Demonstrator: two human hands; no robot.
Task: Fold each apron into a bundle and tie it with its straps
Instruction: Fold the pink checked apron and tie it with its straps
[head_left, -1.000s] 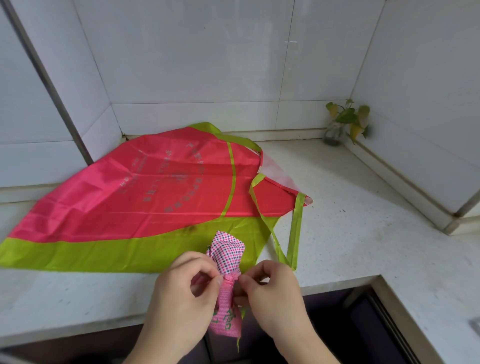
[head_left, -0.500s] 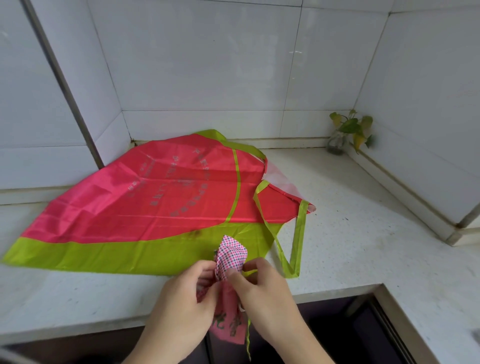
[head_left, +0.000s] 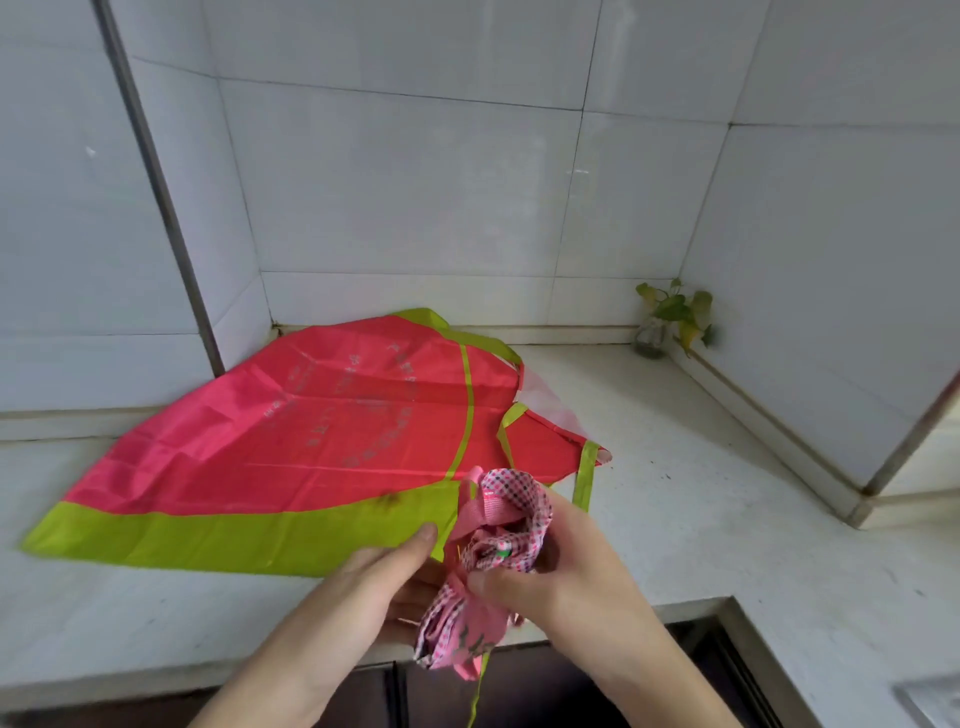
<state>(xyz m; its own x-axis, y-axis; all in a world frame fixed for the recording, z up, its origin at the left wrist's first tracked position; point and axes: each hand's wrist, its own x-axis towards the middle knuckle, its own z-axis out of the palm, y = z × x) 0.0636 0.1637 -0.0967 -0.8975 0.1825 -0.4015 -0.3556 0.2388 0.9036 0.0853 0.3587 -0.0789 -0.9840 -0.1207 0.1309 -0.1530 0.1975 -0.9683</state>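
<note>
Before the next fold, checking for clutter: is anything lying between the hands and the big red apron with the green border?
Nothing visible. The red and green apron lies spread directly behind the hands; they hold only the pink checked apron bundle.

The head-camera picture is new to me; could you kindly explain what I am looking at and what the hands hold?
No machine here: a person wears a camera on the head, looking down at their own two bare hands. The right hand grips a small pink checked apron bundle with a pink strap around it. The left hand steadies the bundle from the side, fingers fairly straight. Behind them, a red apron with green trim lies spread on the pale counter. A small plant in a glass jar stands in the far corner.
</note>
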